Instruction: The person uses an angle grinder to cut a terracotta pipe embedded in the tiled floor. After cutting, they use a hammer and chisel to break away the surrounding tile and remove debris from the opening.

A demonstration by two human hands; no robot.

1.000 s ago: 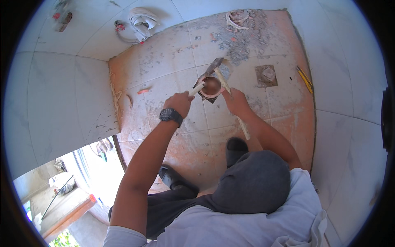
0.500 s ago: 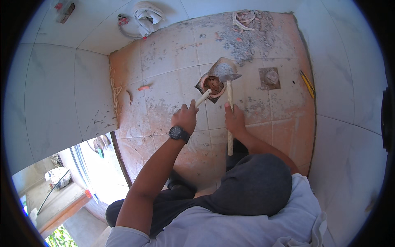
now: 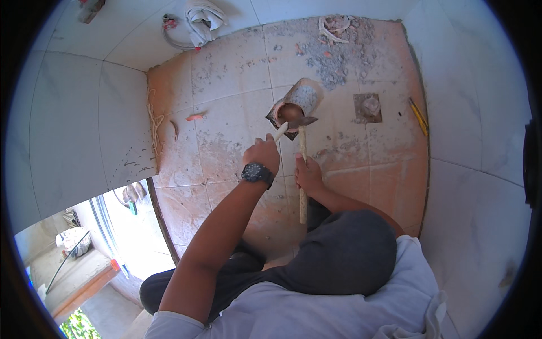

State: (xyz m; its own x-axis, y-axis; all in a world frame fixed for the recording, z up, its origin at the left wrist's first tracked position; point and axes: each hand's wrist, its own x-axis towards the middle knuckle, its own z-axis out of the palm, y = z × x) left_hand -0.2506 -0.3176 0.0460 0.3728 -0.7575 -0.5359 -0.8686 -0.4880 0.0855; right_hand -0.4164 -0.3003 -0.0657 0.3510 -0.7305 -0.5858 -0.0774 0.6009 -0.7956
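Note:
My left hand (image 3: 263,153) is closed round a short, pale round stick-like tool (image 3: 281,131), whose lower part I cannot make out. It slants over the near edge of a hole (image 3: 291,113) with a pinkish, broken rim in the tiled floor. In my right hand (image 3: 309,174) is the wooden handle of a hammer (image 3: 303,212). The hammer's dark, pointed metal head lies over the near side of the hole, close by the pale tool's end; whether they touch I cannot tell. Behind the hole is a pale grey, rounded patch (image 3: 306,96), either a piece or a recess.
Grey rubble (image 3: 333,65) and a curved broken ring (image 3: 334,34) lie at the far wall. A square floor opening (image 3: 368,108) sits to the right, then a yellow-black tool (image 3: 418,116) along the wall. Pale strings (image 3: 155,133) and an orange shard (image 3: 195,117) are at left.
The hammer has come down and to the left, so its head is now near the end of the pale tool. My left hand has shifted slightly right, still holding the tool.

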